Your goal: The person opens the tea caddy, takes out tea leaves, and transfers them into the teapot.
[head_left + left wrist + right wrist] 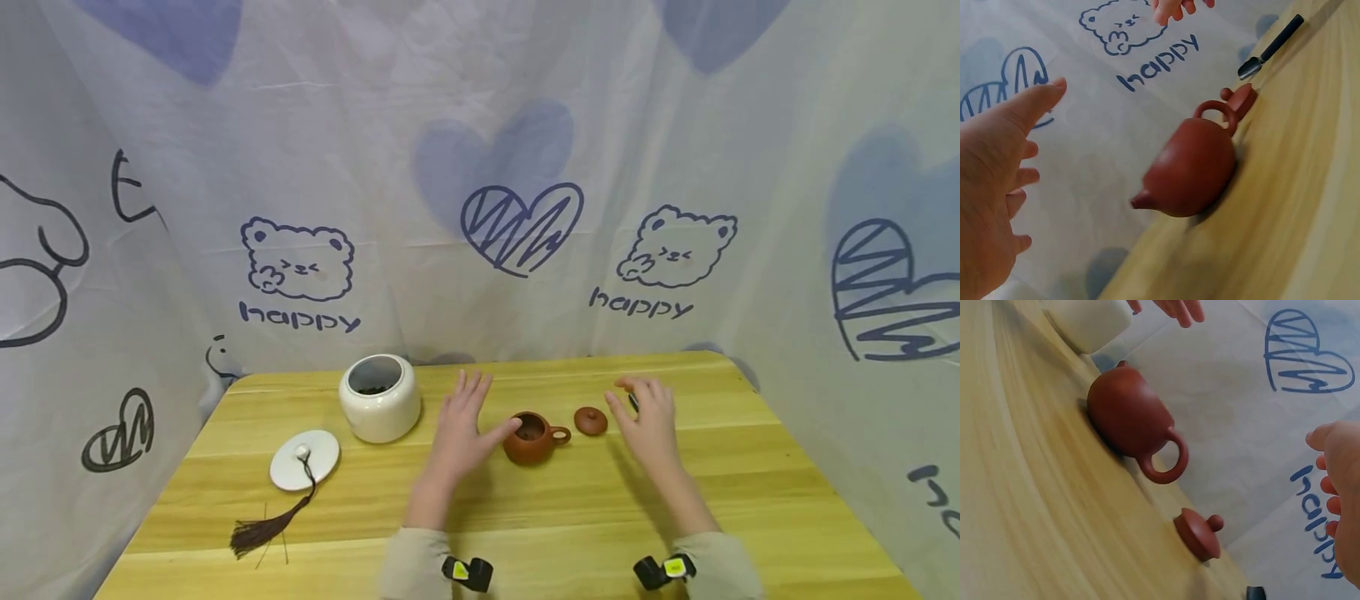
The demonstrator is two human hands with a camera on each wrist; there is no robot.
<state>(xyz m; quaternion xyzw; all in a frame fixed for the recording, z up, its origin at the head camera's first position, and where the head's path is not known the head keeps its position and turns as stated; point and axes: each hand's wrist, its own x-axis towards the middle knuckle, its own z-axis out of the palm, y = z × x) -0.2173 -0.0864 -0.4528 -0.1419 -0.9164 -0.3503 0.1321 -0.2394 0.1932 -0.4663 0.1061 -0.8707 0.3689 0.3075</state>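
A reddish-brown clay teapot (pixel 528 444) stands uncovered on the table, its handle to the right and something dark inside. My left hand (pixel 462 433) hovers left of it with fingers spread; in the head view the thumb overlaps the rim, while the left wrist view (pixel 997 187) shows the hand apart from the pot. Right of the pot lies its lid (pixel 591 421), knob up. My right hand (pixel 649 421) is raised just right of the lid, fingers loosely bent, holding nothing. A small scoop (pixel 1272 47) with a black handle lies beyond the lid, mostly hidden behind my right hand in the head view.
A white ceramic jar (pixel 381 408) with dark leaves inside stands open at the back left. Its white lid (pixel 292 467) lies in front, with a dark tassel (pixel 262 533) trailing toward the wooden table's (pixel 570 533) left edge. A printed curtain (pixel 480 317) hangs behind the table.
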